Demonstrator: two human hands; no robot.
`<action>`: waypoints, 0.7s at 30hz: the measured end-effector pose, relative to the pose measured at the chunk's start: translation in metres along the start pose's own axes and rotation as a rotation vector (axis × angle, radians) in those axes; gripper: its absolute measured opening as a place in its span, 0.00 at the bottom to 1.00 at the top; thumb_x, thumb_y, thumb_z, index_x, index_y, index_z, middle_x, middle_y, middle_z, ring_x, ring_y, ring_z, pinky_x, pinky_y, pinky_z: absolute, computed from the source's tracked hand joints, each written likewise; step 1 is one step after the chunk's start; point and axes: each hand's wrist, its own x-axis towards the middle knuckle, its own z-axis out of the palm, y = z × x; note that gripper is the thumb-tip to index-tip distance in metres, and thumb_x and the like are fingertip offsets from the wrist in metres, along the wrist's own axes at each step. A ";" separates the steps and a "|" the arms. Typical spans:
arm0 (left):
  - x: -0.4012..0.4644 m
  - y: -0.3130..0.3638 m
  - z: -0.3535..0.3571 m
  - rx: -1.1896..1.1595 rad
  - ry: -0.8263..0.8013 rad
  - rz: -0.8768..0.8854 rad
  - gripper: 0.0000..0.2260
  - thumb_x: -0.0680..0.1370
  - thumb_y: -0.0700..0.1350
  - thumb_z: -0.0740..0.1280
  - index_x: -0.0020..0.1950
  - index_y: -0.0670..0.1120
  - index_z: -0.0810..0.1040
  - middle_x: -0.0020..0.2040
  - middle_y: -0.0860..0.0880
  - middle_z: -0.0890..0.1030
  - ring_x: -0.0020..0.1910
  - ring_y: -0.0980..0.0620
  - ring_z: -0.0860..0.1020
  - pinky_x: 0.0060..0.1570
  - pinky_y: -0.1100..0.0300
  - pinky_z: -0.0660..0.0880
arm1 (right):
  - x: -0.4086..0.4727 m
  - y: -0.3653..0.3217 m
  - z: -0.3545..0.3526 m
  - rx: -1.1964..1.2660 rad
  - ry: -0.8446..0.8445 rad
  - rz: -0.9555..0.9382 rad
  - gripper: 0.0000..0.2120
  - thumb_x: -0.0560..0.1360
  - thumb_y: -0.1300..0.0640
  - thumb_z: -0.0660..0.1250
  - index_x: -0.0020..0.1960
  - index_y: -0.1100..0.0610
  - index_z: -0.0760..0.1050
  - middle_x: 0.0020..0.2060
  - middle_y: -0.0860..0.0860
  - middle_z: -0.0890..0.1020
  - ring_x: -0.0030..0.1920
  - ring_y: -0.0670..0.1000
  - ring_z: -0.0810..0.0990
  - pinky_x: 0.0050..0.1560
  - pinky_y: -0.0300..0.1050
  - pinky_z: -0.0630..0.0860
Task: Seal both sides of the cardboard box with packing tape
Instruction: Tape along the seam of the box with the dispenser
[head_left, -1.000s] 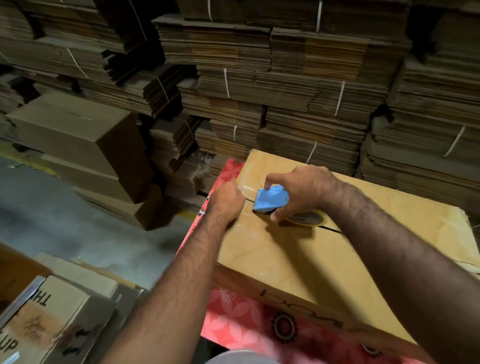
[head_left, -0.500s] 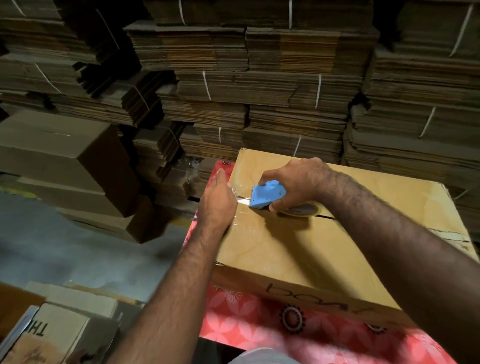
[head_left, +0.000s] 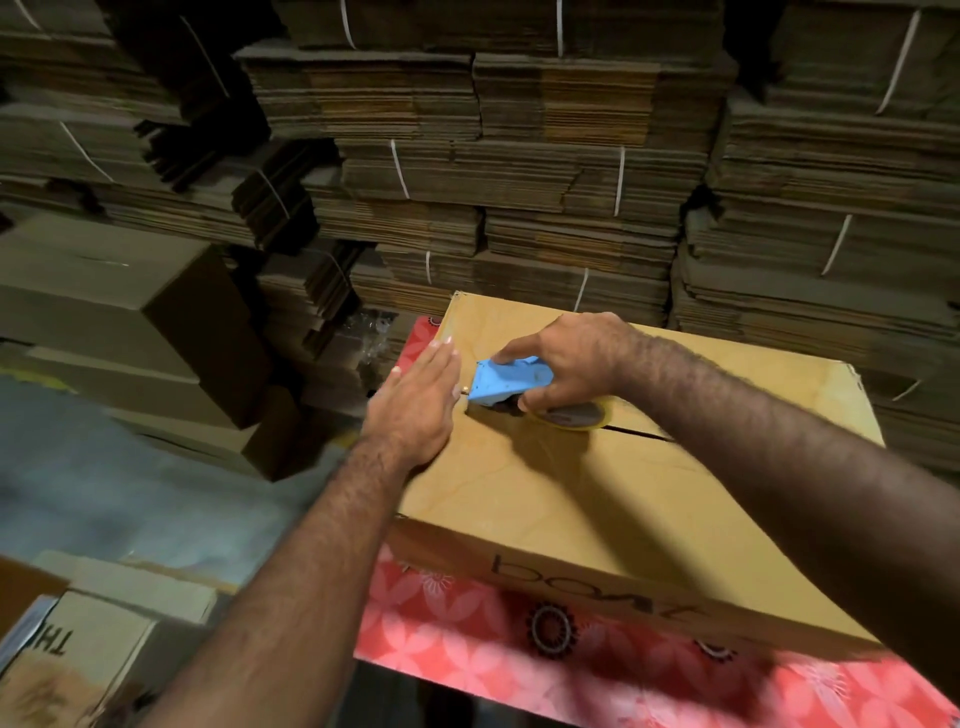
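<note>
A tan cardboard box (head_left: 597, 499) lies on a red flowered table (head_left: 467, 629), its top flaps meeting at a dark seam (head_left: 636, 432). My right hand (head_left: 576, 358) grips a blue tape dispenser (head_left: 506, 382) with a roll of tape (head_left: 574, 415), pressed on the seam near the box's left end. My left hand (head_left: 415, 402) lies flat with fingers straight on the box's left edge, just left of the dispenser. Black handwriting marks the box's near side.
Tied bundles of flattened cardboard (head_left: 519, 171) are stacked high right behind the table. Assembled brown boxes (head_left: 130, 322) stand at the left on a grey floor (head_left: 104, 483). More printed cartons (head_left: 104, 634) lie at the lower left.
My left hand has gone from curled over the box's left edge to lying flat on top. The dispenser stays at the left end of the seam. The camera has shifted slightly.
</note>
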 end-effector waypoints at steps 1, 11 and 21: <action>0.000 0.000 -0.001 0.008 -0.008 -0.008 0.24 0.86 0.51 0.49 0.82 0.52 0.49 0.82 0.56 0.45 0.80 0.58 0.43 0.79 0.46 0.51 | -0.003 0.005 0.002 0.003 0.005 -0.018 0.32 0.73 0.30 0.63 0.74 0.33 0.60 0.60 0.46 0.79 0.56 0.51 0.77 0.43 0.46 0.75; -0.001 -0.006 -0.003 -0.025 -0.032 0.007 0.24 0.86 0.52 0.49 0.82 0.53 0.50 0.82 0.58 0.46 0.80 0.59 0.44 0.78 0.42 0.48 | -0.098 0.104 0.040 0.021 -0.071 0.039 0.32 0.74 0.29 0.62 0.75 0.31 0.56 0.60 0.45 0.79 0.53 0.48 0.76 0.45 0.46 0.77; 0.003 -0.005 -0.007 0.142 -0.112 -0.067 0.27 0.83 0.60 0.41 0.81 0.55 0.41 0.80 0.59 0.38 0.79 0.60 0.39 0.79 0.44 0.45 | -0.103 0.110 0.049 -0.039 -0.058 0.041 0.32 0.72 0.30 0.63 0.74 0.31 0.58 0.60 0.44 0.79 0.57 0.49 0.77 0.44 0.45 0.75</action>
